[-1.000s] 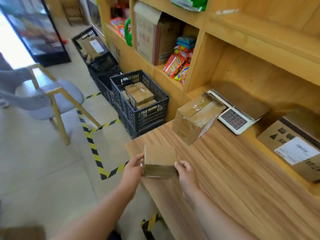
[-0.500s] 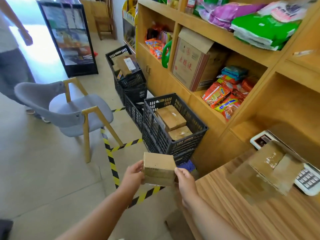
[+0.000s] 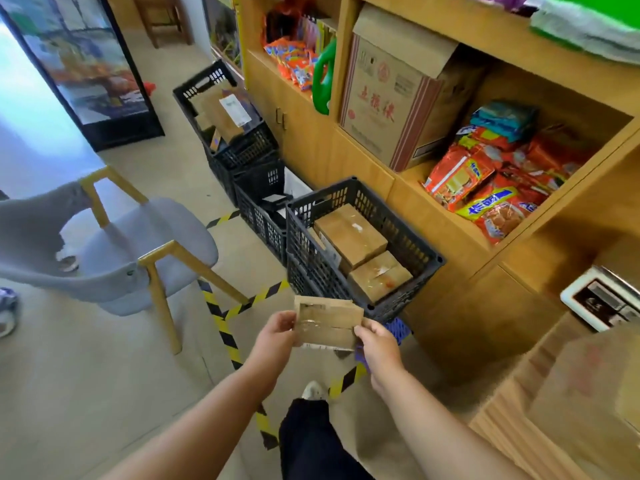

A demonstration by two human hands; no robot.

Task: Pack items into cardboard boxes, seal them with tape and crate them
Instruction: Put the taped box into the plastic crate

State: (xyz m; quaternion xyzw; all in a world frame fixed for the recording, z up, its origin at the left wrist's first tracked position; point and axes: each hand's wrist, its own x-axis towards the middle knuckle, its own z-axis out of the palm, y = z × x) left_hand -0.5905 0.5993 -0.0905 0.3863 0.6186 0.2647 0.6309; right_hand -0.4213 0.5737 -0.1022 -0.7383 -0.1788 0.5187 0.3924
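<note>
Both hands up front: the left hand (image 3: 275,336) and right hand (image 3: 379,348) each curl their fingers round one end of a small, flat cardboard box (image 3: 327,322), brown with glossy clear tape across its face. It's held in the air above the floor, just short of the black lattice plastic crate (image 3: 322,271). Two taped rectangular cartons (image 3: 349,233) lie side by side inside. Yellow-and-black striped tape (image 3: 218,317) marks the smooth floor.
</note>
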